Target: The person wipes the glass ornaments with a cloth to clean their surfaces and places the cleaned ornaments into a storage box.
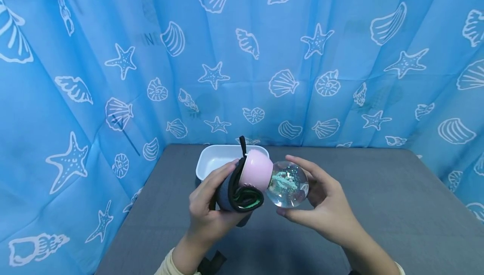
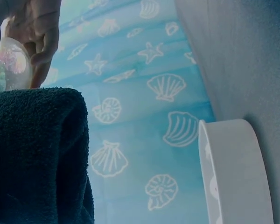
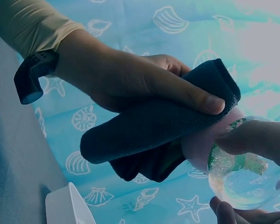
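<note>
A snow globe lies on its side in the air between both hands, its pink base [image 1: 256,170] to the left and its clear glass ball [image 1: 288,183] to the right. Green figures and glitter show inside the ball. My left hand [image 1: 211,203] grips a dark folded cloth [image 3: 149,126] with a black edge, wrapped against the pink base. The thumb presses the cloth near the base in the right wrist view. My right hand [image 1: 327,201] holds the glass ball between thumb and fingers, from its right side.
Behind the hands, a white plastic tub [image 1: 213,157] stands on the grey-covered table [image 1: 378,191]. A blue curtain [image 1: 242,64] with white shells and starfish hangs along the back and sides.
</note>
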### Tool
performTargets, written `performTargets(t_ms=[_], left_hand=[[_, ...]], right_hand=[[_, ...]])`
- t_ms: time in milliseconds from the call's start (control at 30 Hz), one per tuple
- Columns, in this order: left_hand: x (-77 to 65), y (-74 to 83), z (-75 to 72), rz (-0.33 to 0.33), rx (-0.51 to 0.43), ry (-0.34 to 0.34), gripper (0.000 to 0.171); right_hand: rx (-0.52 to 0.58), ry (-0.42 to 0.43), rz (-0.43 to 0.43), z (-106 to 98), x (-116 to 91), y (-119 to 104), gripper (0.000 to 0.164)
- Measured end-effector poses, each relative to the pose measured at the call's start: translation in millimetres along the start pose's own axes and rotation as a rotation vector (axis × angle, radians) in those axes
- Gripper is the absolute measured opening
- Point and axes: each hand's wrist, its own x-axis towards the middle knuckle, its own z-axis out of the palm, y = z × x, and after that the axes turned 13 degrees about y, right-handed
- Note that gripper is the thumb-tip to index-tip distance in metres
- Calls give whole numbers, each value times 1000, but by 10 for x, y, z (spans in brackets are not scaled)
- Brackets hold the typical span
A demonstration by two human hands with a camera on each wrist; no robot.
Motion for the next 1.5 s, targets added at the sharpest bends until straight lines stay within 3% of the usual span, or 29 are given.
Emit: performTargets(t_ms=[633, 967, 1500], left_hand=[[-1, 16, -9, 0, 19, -38, 61], [28, 28, -2, 27, 3, -31, 67], [52, 78, 8, 40, 15, -53, 70]], right_hand=[[-150, 36, -98, 22, -20, -5, 99], [-42, 1, -5, -16, -1, 4, 93], [47, -36, 135, -37, 45, 42, 65]])
